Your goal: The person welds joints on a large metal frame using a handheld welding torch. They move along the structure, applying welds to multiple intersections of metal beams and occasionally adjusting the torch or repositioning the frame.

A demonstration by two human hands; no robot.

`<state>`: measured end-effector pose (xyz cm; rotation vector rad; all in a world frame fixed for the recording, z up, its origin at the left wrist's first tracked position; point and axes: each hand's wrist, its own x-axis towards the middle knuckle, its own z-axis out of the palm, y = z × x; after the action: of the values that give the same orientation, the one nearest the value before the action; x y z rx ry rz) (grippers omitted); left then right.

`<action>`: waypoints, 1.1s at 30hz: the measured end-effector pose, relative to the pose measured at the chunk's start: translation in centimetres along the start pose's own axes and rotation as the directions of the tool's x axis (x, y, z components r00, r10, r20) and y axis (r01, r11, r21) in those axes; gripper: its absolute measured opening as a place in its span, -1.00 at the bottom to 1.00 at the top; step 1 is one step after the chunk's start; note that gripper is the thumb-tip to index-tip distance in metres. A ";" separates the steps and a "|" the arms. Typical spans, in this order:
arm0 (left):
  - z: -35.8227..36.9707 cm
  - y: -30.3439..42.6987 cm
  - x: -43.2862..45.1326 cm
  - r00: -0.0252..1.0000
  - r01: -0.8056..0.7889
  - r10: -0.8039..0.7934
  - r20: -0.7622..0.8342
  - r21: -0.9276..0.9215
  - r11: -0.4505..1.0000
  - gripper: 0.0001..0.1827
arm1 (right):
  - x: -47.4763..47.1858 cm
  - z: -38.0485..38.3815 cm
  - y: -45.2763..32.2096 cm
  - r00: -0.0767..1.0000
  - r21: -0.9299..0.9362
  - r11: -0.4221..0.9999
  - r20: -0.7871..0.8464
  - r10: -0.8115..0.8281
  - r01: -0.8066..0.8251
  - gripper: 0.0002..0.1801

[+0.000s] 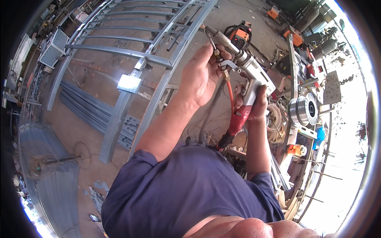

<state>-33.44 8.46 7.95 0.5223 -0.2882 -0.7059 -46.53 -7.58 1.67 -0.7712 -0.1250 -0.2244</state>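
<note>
My right hand (258, 101) grips the handle of a metal-bodied, gun-shaped power tool (253, 70), its lower grip wrapped in red tape. The tool's long barrel points up and left. Beside the barrel, my left hand (208, 65) holds a small metal nozzle with a brass fitting (217, 53) between thumb and fingers. A lever is on this fitting, and an orange hose (230, 90) runs down from it past the tool's handle. The barrel tip is near the corner of a welded galvanized steel frame (178, 53); whether they touch, I cannot tell.
Bundled square steel tubes (89, 101) lie on the floor at left, with long metal profiles (56, 190) and a wire-caged fan (44, 163) nearby. An orange machine (239, 37) stands beyond the tool. At right, a cluttered rack bears a wire spool (303, 109) and an orange container (296, 150).
</note>
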 end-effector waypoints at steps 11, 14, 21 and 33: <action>-1.6 -1.0 0.3 0.998 0.039 -0.035 0.045 -0.071 0.997 -0.66 | 0.0 -3.4 2.4 0.998 0.133 0.990 -0.016 0.057 -0.055 -0.15; -2.1 -0.9 0.3 0.999 0.039 -0.037 0.039 -0.061 0.997 -0.65 | -0.3 -3.3 2.8 0.997 0.145 0.987 -0.046 0.070 -0.063 -0.15; -2.7 -0.7 -0.1 0.996 0.070 -0.066 0.056 -0.076 0.995 -0.66 | -1.0 -3.3 3.2 0.999 0.134 0.991 -0.029 0.034 -0.030 -0.15; -3.5 -1.9 -0.9 0.992 0.077 -0.045 0.118 -0.283 0.956 -0.78 | -0.9 -2.7 3.4 0.998 0.123 0.992 -0.060 0.020 -0.013 -0.13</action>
<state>-33.61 9.10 3.90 0.2159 -0.2674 -0.8229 -46.49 -7.02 -2.70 -0.6426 -0.0740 -0.2222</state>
